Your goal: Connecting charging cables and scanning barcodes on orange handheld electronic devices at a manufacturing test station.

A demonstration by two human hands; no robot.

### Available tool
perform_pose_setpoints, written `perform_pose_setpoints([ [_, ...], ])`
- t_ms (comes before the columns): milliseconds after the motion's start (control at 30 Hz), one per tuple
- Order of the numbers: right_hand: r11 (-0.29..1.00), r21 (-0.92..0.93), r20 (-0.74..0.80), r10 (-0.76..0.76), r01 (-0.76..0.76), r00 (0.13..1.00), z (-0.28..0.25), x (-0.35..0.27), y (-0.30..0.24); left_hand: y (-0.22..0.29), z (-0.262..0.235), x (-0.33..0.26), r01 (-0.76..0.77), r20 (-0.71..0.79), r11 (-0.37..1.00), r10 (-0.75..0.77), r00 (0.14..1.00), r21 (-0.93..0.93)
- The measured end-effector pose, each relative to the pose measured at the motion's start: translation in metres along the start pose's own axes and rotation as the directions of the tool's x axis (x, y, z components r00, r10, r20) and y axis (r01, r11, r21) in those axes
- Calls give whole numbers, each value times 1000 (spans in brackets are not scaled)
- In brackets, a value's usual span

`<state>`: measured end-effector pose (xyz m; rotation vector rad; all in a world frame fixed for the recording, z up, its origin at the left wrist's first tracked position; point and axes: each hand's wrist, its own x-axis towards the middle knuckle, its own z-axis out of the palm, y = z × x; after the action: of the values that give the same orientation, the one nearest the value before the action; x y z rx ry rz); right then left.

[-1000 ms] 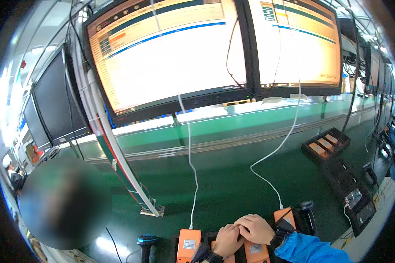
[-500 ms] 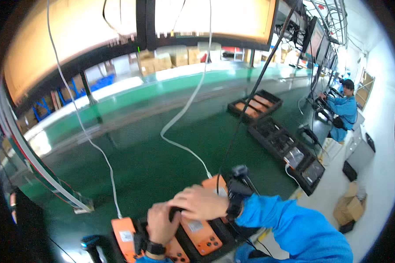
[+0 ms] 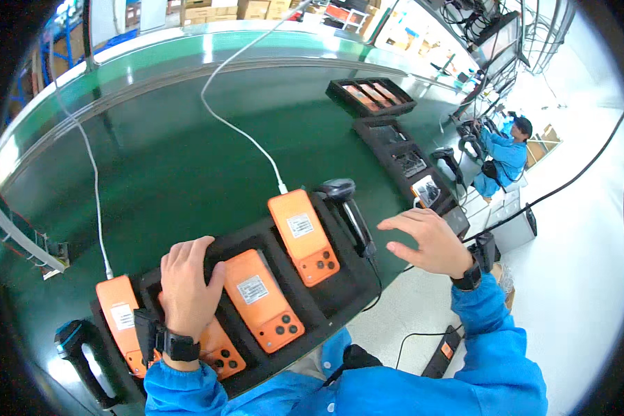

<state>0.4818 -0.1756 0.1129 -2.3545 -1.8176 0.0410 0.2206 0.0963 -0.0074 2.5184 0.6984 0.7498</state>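
A black foam tray (image 3: 350,295) holds several orange phones lying camera side up. My left hand (image 3: 191,288) lies over one orange phone (image 3: 218,350), hiding its upper part; its fingers are stretched and the thumb is apart. Right of that hand sits another orange phone (image 3: 253,288) with a white label. White cables plug into the leftmost phone (image 3: 118,305) and the rightmost phone (image 3: 301,232). My right hand (image 3: 430,243) hovers beyond the tray's right side, thumb and fingers apart, holding nothing. Nearest to it is a black handheld scanner (image 3: 353,218).
Another scanner (image 3: 87,364) lies left of the tray. Farther along the green bench stand a dark tray with devices (image 3: 395,149) and a tray of orange phones (image 3: 371,97). A co-worker in blue (image 3: 506,159) sits at the far right. A black cable (image 3: 561,187) crosses at right.
My hands were close together over the tray's middle phones. Now they are apart: the right has moved off to the right, the left rests over a phone. The view has tilted downward.
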Motion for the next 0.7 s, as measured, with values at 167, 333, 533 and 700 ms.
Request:
perform_pose_setpoints([
  [167, 990, 129, -230, -21, 52, 973, 18, 29, -44, 3, -5, -1, 24, 43, 999, -22, 999, -26],
  [333, 953, 301, -146, 5, 40, 989, 29, 28, -72, -6, -4, -8, -11, 39, 1000, 12, 999, -27],
  [533, 937, 327, -148, 178, -122, 973, 3, -27, -55, 1, -6, -5, -18, 27, 999, 19, 999, -45],
  [700, 907, 365, -135, -169, 208, 976, 30, 15, -95, -8, -5, -9, -20, 11, 999, 20, 1000, 25],
])
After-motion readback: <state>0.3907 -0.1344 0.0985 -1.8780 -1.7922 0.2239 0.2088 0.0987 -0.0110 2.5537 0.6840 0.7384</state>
